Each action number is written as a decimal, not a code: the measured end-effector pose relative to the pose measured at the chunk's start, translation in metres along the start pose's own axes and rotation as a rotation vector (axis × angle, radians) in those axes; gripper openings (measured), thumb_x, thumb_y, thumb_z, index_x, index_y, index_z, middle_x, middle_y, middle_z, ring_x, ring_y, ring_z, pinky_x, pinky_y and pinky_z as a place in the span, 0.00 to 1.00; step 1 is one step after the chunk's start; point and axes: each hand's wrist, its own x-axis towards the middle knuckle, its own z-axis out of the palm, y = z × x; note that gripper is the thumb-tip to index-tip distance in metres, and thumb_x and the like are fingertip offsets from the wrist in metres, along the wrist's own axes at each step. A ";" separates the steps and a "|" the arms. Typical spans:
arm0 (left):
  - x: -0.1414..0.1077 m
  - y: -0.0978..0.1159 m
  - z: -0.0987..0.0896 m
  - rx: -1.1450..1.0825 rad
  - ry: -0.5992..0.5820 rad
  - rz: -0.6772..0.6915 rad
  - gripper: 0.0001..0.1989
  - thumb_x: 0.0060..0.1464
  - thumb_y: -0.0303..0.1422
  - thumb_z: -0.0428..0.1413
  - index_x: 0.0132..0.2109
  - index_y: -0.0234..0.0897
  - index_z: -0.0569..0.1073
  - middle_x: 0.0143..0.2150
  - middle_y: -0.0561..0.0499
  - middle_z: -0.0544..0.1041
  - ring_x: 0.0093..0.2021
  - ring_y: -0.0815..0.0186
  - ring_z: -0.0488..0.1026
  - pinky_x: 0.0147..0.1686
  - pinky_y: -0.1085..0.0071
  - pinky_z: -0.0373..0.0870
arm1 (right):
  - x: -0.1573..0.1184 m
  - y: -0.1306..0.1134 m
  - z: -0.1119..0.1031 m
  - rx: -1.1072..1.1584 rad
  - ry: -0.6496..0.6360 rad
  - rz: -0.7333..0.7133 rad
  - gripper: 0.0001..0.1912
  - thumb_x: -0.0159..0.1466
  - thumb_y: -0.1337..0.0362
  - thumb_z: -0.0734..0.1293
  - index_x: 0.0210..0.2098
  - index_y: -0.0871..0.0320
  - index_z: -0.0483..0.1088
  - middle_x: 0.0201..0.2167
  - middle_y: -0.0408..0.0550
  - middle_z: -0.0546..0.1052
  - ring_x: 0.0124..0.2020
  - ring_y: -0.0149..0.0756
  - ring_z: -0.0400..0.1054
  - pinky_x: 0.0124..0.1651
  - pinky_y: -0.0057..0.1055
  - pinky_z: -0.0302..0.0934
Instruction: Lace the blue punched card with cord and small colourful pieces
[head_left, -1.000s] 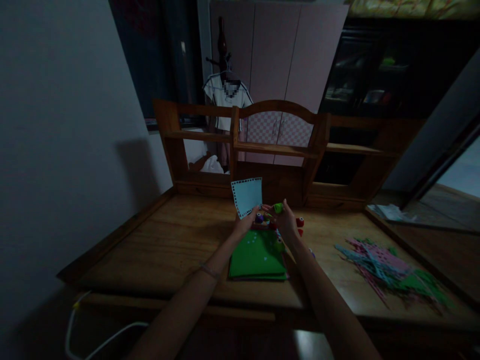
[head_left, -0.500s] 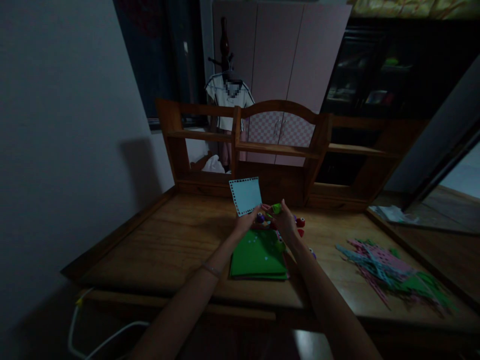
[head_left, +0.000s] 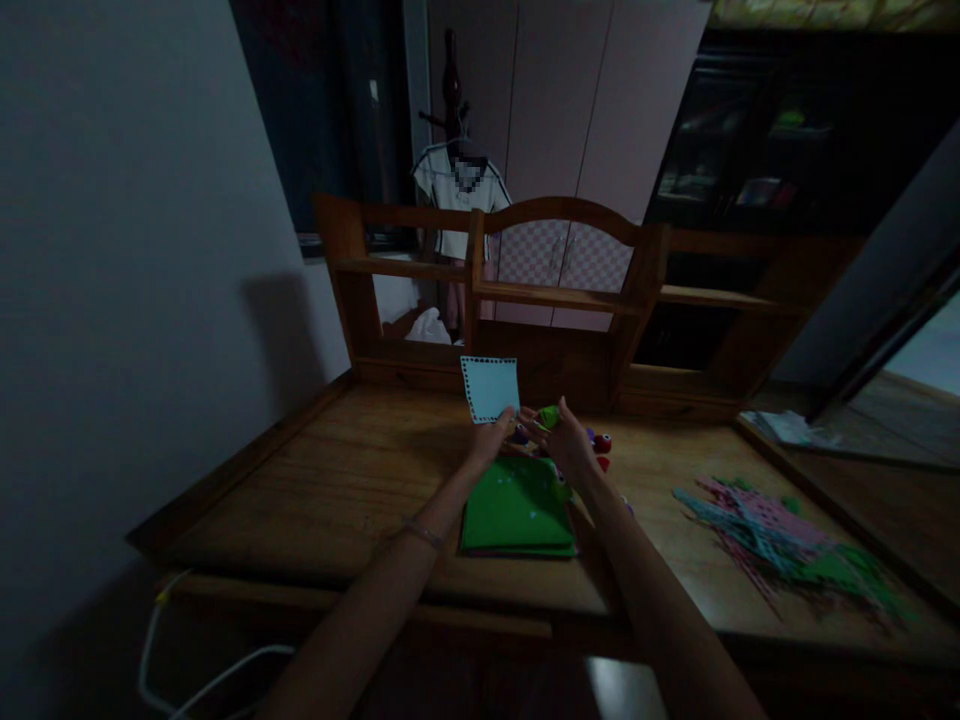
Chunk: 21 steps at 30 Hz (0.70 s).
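My left hand [head_left: 489,442] pinches the lower right corner of a pale blue square sheet [head_left: 491,386]. Dark holes run along the sheet's top, left and bottom edges. Close beside it, my right hand [head_left: 571,448] is closed around a small bright green object [head_left: 549,416], its fingertips near the sheet's corner. What kind of object it is, I cannot make out. Below both hands lies a stack of green sheets [head_left: 514,515] with a few pale specks on top. Small rounded pieces with eye-like spots lie around, among them a purple one [head_left: 520,434] and a red one [head_left: 603,442].
A heap of pink, blue and green strips [head_left: 787,540] lies on the right of the wooden desk [head_left: 315,480]. An open wooden shelf [head_left: 555,296] stands along the desk's back edge. At the left is a wall [head_left: 135,260]; a white cable [head_left: 150,650] hangs at the front left.
The pale blue sheet has turned slightly and sits straighter. My right fingers have shifted a little around the green object, which stays in hand.
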 end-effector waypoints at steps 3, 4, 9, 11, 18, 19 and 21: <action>0.003 -0.003 0.000 0.018 0.012 0.036 0.20 0.53 0.47 0.52 0.35 0.33 0.76 0.28 0.46 0.77 0.37 0.58 0.75 0.41 0.68 0.68 | -0.002 -0.002 0.003 0.013 0.007 0.010 0.20 0.62 0.45 0.60 0.29 0.55 0.70 0.35 0.48 0.78 0.46 0.44 0.71 0.50 0.46 0.66; 0.004 -0.003 0.000 0.012 0.025 0.062 0.19 0.53 0.46 0.53 0.36 0.33 0.76 0.29 0.46 0.77 0.38 0.59 0.75 0.41 0.68 0.68 | -0.002 -0.002 0.004 0.016 0.010 0.013 0.20 0.62 0.45 0.60 0.30 0.54 0.70 0.34 0.48 0.78 0.45 0.44 0.72 0.50 0.46 0.66; 0.007 -0.004 0.000 -0.020 0.083 0.193 0.16 0.52 0.42 0.55 0.40 0.34 0.76 0.36 0.45 0.79 0.44 0.59 0.74 0.46 0.69 0.67 | -0.003 -0.002 0.007 0.012 -0.002 0.017 0.19 0.62 0.46 0.61 0.30 0.55 0.71 0.33 0.48 0.78 0.43 0.43 0.73 0.47 0.44 0.68; 0.008 -0.005 -0.001 -0.024 0.086 0.218 0.17 0.52 0.42 0.55 0.42 0.34 0.76 0.38 0.45 0.79 0.43 0.60 0.74 0.45 0.68 0.67 | -0.003 -0.002 0.009 0.013 -0.008 0.011 0.19 0.62 0.47 0.61 0.29 0.55 0.71 0.33 0.49 0.78 0.42 0.43 0.73 0.46 0.43 0.68; 0.005 -0.007 -0.002 0.033 0.139 0.212 0.17 0.53 0.44 0.53 0.38 0.35 0.75 0.29 0.46 0.77 0.37 0.60 0.74 0.35 0.70 0.68 | -0.004 -0.004 0.008 0.017 -0.001 0.038 0.21 0.63 0.47 0.59 0.28 0.57 0.71 0.34 0.50 0.78 0.41 0.43 0.73 0.40 0.40 0.70; 0.005 -0.007 -0.002 0.040 0.152 0.207 0.17 0.54 0.45 0.52 0.38 0.35 0.75 0.29 0.47 0.76 0.36 0.60 0.74 0.34 0.70 0.68 | -0.004 -0.004 0.007 0.018 -0.001 0.040 0.21 0.63 0.47 0.59 0.28 0.57 0.71 0.34 0.50 0.78 0.40 0.43 0.73 0.39 0.40 0.71; 0.006 -0.008 -0.002 0.059 0.173 0.188 0.18 0.54 0.46 0.51 0.37 0.36 0.75 0.27 0.48 0.75 0.33 0.61 0.74 0.31 0.71 0.66 | -0.004 -0.005 0.005 0.019 0.005 0.036 0.22 0.64 0.46 0.57 0.29 0.56 0.71 0.34 0.50 0.78 0.39 0.43 0.74 0.37 0.40 0.71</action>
